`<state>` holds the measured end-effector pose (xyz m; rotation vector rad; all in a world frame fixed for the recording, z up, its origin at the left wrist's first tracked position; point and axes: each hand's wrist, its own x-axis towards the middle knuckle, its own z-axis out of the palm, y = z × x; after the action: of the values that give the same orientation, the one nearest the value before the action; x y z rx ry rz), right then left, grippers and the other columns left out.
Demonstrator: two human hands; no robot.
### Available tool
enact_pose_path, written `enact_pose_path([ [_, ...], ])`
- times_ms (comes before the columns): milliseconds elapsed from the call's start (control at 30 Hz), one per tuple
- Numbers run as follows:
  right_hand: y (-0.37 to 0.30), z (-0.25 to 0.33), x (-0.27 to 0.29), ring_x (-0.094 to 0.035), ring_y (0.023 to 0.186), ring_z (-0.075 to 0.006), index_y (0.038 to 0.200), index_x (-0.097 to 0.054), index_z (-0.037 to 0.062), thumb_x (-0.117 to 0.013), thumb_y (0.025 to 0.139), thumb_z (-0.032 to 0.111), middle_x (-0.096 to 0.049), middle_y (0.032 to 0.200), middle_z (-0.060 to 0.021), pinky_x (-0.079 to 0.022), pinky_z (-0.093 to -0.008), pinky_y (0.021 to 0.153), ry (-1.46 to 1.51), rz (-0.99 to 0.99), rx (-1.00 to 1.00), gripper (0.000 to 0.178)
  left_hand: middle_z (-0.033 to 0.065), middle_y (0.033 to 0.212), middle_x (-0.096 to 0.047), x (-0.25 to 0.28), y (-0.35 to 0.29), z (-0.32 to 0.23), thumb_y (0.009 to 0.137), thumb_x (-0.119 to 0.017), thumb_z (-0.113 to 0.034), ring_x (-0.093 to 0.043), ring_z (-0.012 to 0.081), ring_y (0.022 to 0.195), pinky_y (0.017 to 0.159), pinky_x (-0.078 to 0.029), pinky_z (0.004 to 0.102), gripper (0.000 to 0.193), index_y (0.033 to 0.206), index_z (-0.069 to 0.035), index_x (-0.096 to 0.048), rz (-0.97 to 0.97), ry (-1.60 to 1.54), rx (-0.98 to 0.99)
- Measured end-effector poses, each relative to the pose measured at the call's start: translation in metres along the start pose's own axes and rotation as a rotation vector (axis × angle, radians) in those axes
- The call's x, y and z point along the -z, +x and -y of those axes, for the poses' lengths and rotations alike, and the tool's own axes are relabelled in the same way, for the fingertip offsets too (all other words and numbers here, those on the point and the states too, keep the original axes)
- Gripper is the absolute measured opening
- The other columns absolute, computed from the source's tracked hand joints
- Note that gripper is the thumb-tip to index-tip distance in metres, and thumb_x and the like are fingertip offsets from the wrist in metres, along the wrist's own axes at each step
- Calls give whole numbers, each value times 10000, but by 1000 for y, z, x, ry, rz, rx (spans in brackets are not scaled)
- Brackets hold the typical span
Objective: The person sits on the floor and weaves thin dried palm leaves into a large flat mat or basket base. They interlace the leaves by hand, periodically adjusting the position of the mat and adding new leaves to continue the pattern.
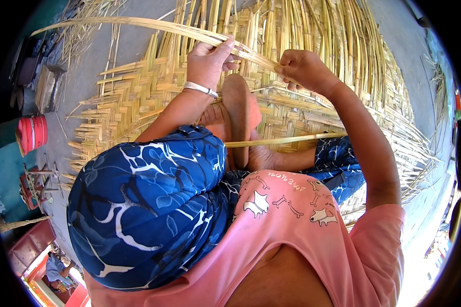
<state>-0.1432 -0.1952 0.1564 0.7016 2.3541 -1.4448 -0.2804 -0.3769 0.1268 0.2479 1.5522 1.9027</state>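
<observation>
A long, flattened reed strip (174,28), pale yellow and split lengthwise into slats, stretches from the far left to my right hand. My left hand (210,61), with a white band at the wrist, is closed on its middle, thumb on top. The strip's right end is pinched in my right hand (306,71), whose fingertips are partly hidden. Beneath both hands spreads a partly woven reed mat (292,115) in a zigzag pattern, its loose strips fanning out at the far side. Across my lower leg lies another single strip (281,140).
I sit on the mat with a brown sandal (235,100) between my arms. To the left stand a red bucket (33,134), a block (48,88) and a small wooden stand (33,187). Another person (56,268) is at the lower left. Loose reeds (84,38) lie far left.
</observation>
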Motion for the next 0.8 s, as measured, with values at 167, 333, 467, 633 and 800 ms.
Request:
enact_pose_path([
  [167, -7, 4, 0, -662, 655, -153, 875, -592, 3, -624, 887, 212, -640, 731, -86, -527, -275, 532, 74, 62, -32, 212, 61, 874, -656, 12, 12, 14, 855, -667, -182, -635, 133, 713, 581, -553, 243, 216, 997, -20, -661, 55, 20, 68],
  [333, -18, -27, 25, -635, 602, -152, 885, -580, -15, -602, 897, 156, -636, 702, -100, -520, -287, 511, -31, 142, -145, 173, 82, 923, -646, 30, 37, 17, 813, -717, -153, -603, 152, 703, 622, -560, 271, 261, 982, -4, -586, -216, 123, 76],
  [467, -30, -72, 53, -650, 598, -143, 871, -617, 5, -611, 881, 163, -652, 701, -103, -528, -284, 513, -185, 14, -158, 158, 88, 922, -648, 47, 60, 18, 813, -714, -137, -611, 167, 701, 611, -550, 279, 247, 997, -18, -598, -221, 77, 59],
  [633, -30, -123, 88, -615, 686, -346, 825, -643, 62, -561, 877, 232, -634, 713, -155, -484, -450, 682, -738, -239, -29, 195, 99, 957, -649, 40, 84, 27, 822, -700, -126, -650, 213, 780, 629, -549, 271, 258, 1031, -15, -597, -294, 89, 68],
  [800, -6, -141, 102, -627, 763, -378, 912, -624, 82, -507, 877, 189, -645, 817, -184, -490, -477, 683, -1010, -346, -147, 163, 144, 1014, -638, 32, 104, 39, 823, -711, -253, -650, 254, 920, 753, -551, 316, 469, 1143, 48, -547, -174, 126, 224],
])
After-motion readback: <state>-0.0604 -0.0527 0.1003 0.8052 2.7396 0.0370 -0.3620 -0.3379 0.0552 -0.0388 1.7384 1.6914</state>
